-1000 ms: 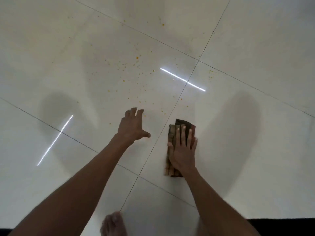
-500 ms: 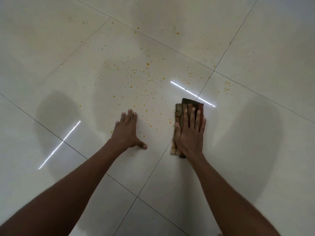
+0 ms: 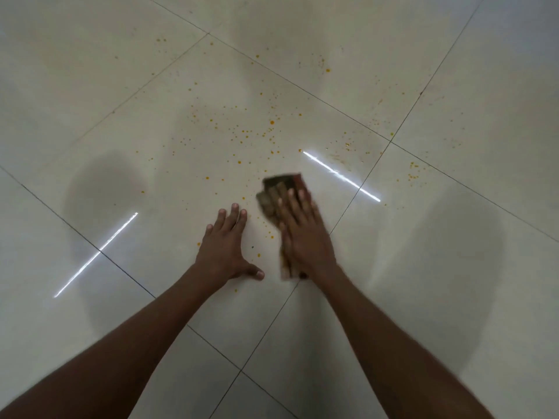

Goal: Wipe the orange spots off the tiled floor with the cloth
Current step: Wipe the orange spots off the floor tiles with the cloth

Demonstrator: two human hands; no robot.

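Glossy tiled floor (image 3: 453, 86) shows orange spots (image 3: 242, 131) at twelve o'clock of our cloth (image 3: 276, 192). Right hand (image 3: 302, 234) presses it flat-fingered; left hand (image 3: 225, 249) splays open, bracing. Soft, limp, we judge: palm it.

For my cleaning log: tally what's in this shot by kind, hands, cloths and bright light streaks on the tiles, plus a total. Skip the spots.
Hands: 2, left hand flat on the tiled floor, right hand pressing the cloth
Cloths: 1
Light streaks: 2, one and another
Total: 5
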